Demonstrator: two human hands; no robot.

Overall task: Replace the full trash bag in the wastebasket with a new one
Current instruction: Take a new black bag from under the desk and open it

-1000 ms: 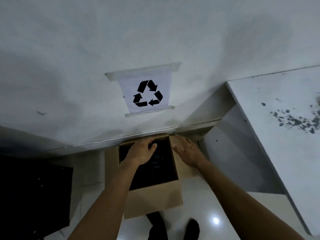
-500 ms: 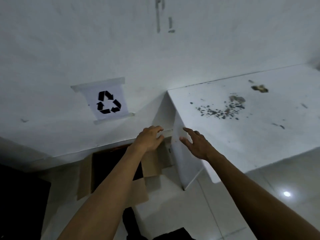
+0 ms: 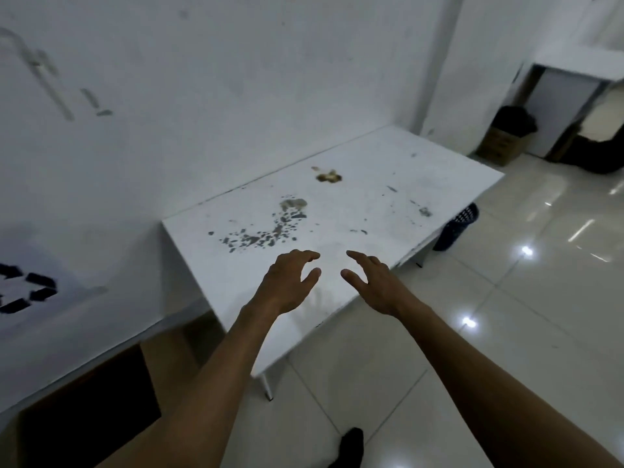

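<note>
The cardboard box wastebasket (image 3: 158,359) stands at the lower left against the wall, and a black trash bag (image 3: 91,420) lines its dark inside. Only part of the box shows, behind my left forearm. My left hand (image 3: 287,282) and my right hand (image 3: 374,285) hover side by side above the near edge of the white table (image 3: 354,211). Both hands hold nothing, with the fingers apart and slightly curled. They are well to the right of the box and apart from it.
A recycling sign (image 3: 27,292) is taped to the wall at the far left. The stained white table top fills the middle. A dark blue basket (image 3: 457,228) sits on the floor beyond it. Another box with a black bag (image 3: 510,136) stands far right. Glossy tiles lie to the right.
The view has swung right and up, away from the box. Both hands have left the box rim and moved over the white table, still holding nothing.
</note>
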